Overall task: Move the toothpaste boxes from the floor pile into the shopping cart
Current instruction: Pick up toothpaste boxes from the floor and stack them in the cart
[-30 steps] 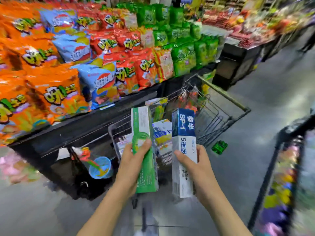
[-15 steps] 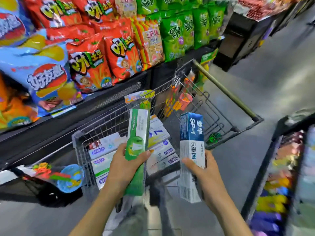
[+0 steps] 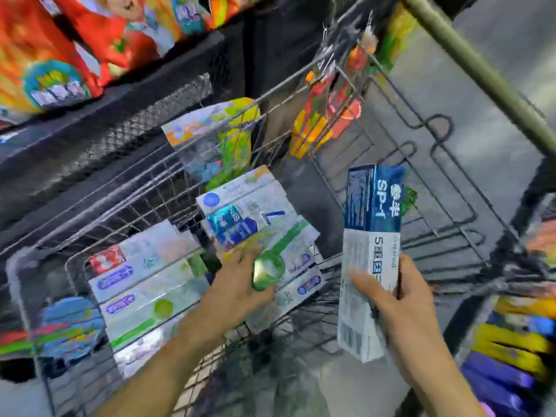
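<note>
Blue-and-white toothpaste box (image 3: 371, 260) held near upright at about 3 o'clock in the frame, long axis running 12 to 6, blue "SP-1" end at the top, barcode end at the bottom, tilted slightly so the top leans toward 1 o'clock. Gripped around its lower half by the right hand (image 3: 403, 308), thumb across the printed face, fingers wrapped behind the far edge. Suspended over the near right corner of the shopping cart (image 3: 445, 188), clear of the boxes below.

Green-and-white toothpaste box (image 3: 278, 251) at frame centre, lower among the cart's load, long axis running roughly 1 to 7 o'clock, round green emblem showing by the knuckles. Clasped by the left hand (image 3: 237, 290), fingers curled over its near end; blur hides whether the box already rests on the others.

Stacked toothpaste boxes (image 3: 144, 290) lying flat inside the wire basket at 8 to 9 o'clock from the left hand, long axes mostly 2 to 8 o'clock; more boxes (image 3: 240, 206) fanned just beyond at 12 o'clock.

Colourful packet (image 3: 219, 136) leaning against the far wire wall. Orange and red hanging items (image 3: 325, 112) clipped at the cart's end, 1 o'clock. Cart handle (image 3: 481, 67) slanting across the upper right. Snack bags (image 3: 60, 55) on a dark shelf at 10 o'clock.
</note>
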`<state>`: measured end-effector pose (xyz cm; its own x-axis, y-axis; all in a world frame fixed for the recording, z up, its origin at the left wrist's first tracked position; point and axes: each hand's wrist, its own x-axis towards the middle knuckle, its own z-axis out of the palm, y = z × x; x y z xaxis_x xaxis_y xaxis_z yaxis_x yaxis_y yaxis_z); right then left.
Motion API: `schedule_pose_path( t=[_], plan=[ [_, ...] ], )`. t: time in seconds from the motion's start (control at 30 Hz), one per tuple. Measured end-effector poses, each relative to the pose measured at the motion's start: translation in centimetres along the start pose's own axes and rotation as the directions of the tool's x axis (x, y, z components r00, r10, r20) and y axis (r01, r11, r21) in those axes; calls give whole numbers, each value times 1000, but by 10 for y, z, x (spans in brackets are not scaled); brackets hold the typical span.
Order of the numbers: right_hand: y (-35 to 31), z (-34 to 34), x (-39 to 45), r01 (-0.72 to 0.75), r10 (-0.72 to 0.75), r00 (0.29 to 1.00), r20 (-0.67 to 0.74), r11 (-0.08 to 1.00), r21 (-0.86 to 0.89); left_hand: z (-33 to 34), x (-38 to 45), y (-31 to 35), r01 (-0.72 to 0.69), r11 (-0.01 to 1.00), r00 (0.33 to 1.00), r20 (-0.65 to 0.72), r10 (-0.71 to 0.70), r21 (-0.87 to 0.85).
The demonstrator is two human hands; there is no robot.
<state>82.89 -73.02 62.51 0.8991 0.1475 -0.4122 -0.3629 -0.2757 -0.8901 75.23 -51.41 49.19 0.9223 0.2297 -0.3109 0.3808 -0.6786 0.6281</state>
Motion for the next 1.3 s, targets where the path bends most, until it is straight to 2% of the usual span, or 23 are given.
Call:
schedule_pose_path(
  t=[0.1,0.17,0.33,0.43,0.53,0.7,0.83,0.97,1.03,1.1,1.2,1.3],
  plan=[
    [24,2,29,-31,31,999,30,1000,6,47,33,-23,-29,996,989,147,17,80],
    [35,4,42,-51,51,998,44,999,0,72,49,-37,-88,982,985,162,61,168],
    [47,3,59,-136,132,986,100,990,31,111,71,-60,-180,908,980,-16,201,379],
    [47,1,61,-138,134,987,86,990,41,118,76,-61,-156,861,965,-110,236,484],
    [46,1,61,-164,159,983,95,986,43,125,78,-64,-136,815,958,-134,252,563],
    [45,4,58,-172,167,981,100,984,41,125,78,-82,-151,784,950,-132,284,602],
    [38,6,55,-150,147,977,152,989,10,113,73,-90,-131,813,977,-67,204,568],
    [19,7,59,37,28,949,313,979,-201,92,56,-101,-77,843,990,-60,128,533],
    [10,7,71,182,-30,914,405,922,-341,84,44,-114,-51,860,993,-64,96,507],
    [6,9,89,389,-57,814,578,793,-468,78,36,-125,-42,866,996,-43,74,498],
    [17,15,118,721,5,611,792,410,-559,74,37,-133,-59,867,995,-40,90,494],
    [43,28,141,899,63,418,906,114,-423,74,44,-134,-49,852,997,-31,77,521]
  ],
)
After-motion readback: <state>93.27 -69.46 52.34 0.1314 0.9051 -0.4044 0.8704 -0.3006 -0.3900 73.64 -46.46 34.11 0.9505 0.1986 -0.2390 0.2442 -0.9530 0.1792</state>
